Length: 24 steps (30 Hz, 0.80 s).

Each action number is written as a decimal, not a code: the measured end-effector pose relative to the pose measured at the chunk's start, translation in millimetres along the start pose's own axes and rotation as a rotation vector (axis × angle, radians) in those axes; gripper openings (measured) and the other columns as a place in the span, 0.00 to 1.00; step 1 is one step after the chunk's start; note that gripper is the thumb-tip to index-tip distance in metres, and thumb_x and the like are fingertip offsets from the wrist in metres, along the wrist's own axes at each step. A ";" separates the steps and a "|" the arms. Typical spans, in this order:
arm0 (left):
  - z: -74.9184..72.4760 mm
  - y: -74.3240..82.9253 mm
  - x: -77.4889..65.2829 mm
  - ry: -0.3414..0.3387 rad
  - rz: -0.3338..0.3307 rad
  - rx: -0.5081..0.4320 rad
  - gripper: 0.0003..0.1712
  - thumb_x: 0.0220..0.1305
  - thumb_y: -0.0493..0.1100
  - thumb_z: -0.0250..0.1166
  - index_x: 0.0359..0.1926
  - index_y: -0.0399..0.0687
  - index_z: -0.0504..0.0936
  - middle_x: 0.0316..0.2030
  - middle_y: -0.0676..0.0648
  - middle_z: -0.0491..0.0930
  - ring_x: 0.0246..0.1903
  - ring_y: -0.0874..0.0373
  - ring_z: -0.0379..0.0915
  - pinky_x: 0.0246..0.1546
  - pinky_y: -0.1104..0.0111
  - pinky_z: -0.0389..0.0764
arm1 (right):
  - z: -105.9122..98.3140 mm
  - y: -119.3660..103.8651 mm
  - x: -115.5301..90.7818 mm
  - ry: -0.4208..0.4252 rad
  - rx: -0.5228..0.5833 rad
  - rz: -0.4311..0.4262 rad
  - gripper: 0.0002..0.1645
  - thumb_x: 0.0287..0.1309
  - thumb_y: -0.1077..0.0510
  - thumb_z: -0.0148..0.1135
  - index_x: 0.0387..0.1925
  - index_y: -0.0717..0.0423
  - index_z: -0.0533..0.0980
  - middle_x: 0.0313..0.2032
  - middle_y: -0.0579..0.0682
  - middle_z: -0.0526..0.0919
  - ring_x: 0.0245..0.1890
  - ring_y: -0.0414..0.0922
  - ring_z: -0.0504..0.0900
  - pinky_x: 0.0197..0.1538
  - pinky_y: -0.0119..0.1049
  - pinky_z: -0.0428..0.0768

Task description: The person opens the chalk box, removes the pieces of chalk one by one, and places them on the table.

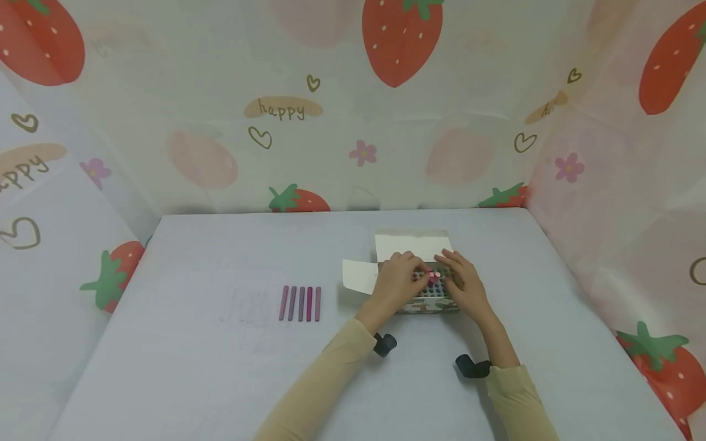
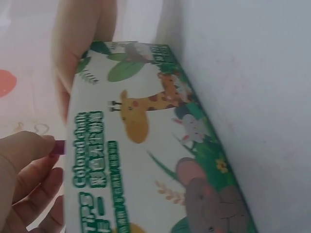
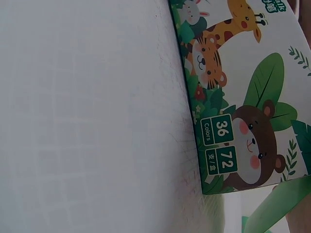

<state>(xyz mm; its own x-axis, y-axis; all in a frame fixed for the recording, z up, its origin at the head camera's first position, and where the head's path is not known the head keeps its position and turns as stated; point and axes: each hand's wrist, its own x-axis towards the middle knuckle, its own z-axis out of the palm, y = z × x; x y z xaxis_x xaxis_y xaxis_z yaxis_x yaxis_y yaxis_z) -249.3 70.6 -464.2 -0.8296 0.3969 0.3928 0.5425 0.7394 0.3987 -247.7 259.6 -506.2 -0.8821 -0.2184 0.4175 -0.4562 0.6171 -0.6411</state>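
Note:
A printed colored-chalk box (image 2: 146,160) stands with its lid up on the table, its front covered with cartoon animals. Inside are rows of round holes, and a few pink chalk ends (image 1: 434,277) poke up between my hands. My left hand (image 1: 398,275) reaches over the box from the left. Between its thumb and finger it pinches a dark magenta chalk stick (image 2: 59,147), partly hidden behind the box's edge. My right hand (image 1: 466,283) lies along the box's right side, fingers extended toward the back. Most of it is out of the right wrist view.
Left of the box, several pink and purple chalk sticks (image 1: 300,304) lie in a row on the white tabletop (image 1: 182,367). The box's side flap (image 1: 358,275) sticks out left and its lid (image 1: 413,245) stands at the back. A strawberry-print curtain (image 1: 198,79) surrounds the table.

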 end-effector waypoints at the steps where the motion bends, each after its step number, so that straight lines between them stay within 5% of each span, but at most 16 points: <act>1: -2.1 0.8 0.3 0.006 -0.006 -0.006 0.07 0.54 0.52 0.60 0.32 0.58 0.79 0.31 0.59 0.75 0.29 0.64 0.65 0.27 0.72 0.66 | 0.2 0.0 0.3 0.001 0.000 -0.001 0.26 0.47 0.70 0.50 0.52 0.56 0.70 0.58 0.58 0.64 0.61 0.61 0.53 0.55 0.63 0.52; 24: -44.6 -2.8 -10.9 0.175 -0.038 -0.241 0.09 0.54 0.51 0.60 0.36 0.58 0.79 0.34 0.59 0.75 0.35 0.61 0.68 0.34 0.73 0.69 | 0.5 -0.3 -0.2 -0.014 -0.012 0.030 0.27 0.49 0.69 0.50 0.54 0.52 0.69 0.60 0.54 0.63 0.63 0.58 0.51 0.55 0.63 0.51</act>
<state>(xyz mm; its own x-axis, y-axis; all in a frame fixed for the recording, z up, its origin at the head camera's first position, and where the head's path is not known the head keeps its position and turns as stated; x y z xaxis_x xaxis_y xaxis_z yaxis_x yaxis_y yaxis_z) -235.9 40.0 -432.6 -0.8257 0.2561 0.5026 0.5448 0.5932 0.5927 -247.4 259.1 -506.4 -0.8969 -0.2105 0.3890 -0.4284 0.6322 -0.6456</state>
